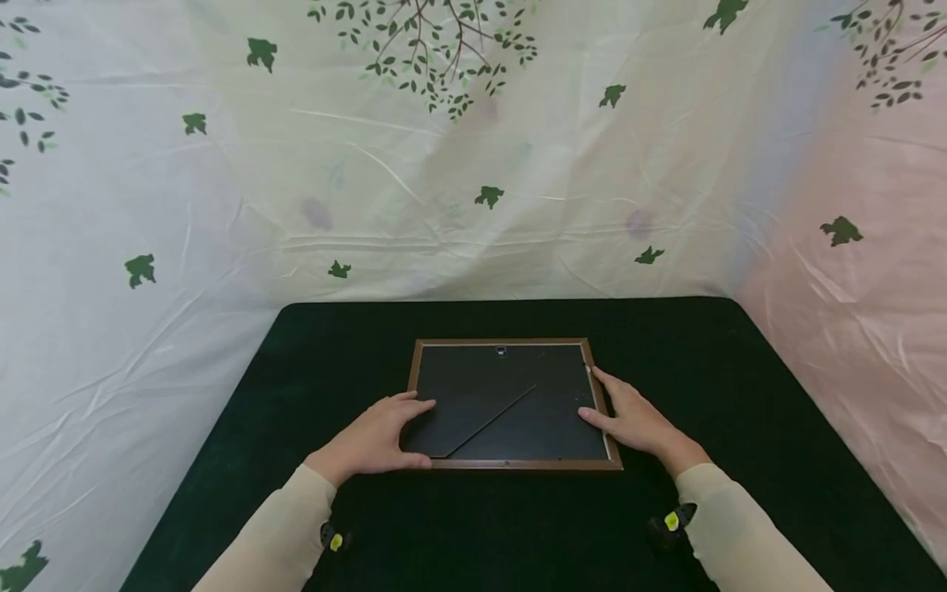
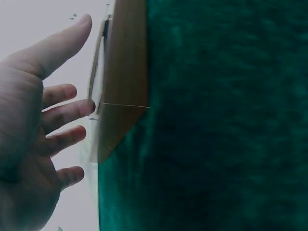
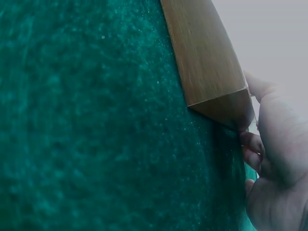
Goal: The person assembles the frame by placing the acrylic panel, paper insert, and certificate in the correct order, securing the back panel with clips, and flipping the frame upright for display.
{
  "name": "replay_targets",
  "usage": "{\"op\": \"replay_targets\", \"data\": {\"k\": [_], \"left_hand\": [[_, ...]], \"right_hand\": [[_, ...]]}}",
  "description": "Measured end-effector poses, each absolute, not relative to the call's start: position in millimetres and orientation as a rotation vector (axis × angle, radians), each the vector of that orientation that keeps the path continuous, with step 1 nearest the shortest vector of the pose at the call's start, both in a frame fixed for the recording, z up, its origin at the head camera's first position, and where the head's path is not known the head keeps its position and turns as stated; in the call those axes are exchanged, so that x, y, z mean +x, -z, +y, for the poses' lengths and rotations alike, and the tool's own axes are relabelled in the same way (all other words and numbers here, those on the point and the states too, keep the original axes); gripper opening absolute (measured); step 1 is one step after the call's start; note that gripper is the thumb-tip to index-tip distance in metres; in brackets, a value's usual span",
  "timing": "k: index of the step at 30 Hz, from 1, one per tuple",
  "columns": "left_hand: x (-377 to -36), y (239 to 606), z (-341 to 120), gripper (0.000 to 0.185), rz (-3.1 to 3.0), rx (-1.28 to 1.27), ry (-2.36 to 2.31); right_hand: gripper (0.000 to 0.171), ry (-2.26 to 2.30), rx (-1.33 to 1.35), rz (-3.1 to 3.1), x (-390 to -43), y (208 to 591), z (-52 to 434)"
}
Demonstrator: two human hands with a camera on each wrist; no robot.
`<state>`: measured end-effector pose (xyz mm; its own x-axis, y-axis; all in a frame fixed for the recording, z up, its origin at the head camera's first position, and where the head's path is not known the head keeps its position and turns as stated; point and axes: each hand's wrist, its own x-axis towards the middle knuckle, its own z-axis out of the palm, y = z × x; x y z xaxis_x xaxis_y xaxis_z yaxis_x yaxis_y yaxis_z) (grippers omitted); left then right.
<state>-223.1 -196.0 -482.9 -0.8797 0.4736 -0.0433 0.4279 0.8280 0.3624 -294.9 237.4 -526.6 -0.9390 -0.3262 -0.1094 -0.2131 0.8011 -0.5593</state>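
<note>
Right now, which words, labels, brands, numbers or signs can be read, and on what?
None can be read in any view.
Picture frame: no legible lettering on its dark back; any marks are too small to make out.
Backdrop: printed plant pattern, no words seen.
Yellow-green wrist patches: too small to read.

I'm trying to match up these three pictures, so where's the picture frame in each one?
Head: the picture frame is below centre, back facing up, between the left hand and the right hand.
Left wrist: its brown side shows in the upper part, left of centre.
Right wrist: its brown side shows in the upper part, right of centre.
Shared landmark: the green surface, visible in all three.
</note>
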Motion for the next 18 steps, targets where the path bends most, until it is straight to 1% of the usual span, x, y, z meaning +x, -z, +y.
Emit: {"op": "replay_targets", "data": {"k": [11, 18], "left_hand": [[-215.9, 492.8, -200.9, 0.071, 2.925, 0.731, -0.567], [-215.0, 494.1, -201.9, 0.068, 2.943, 0.735, -0.542]], "right_hand": [[0.098, 0.846, -0.421, 2.778, -293.6, 525.6, 236.1], [0.097, 0.85, -0.438, 2.79, -292.1, 528.1, 235.1]]}}
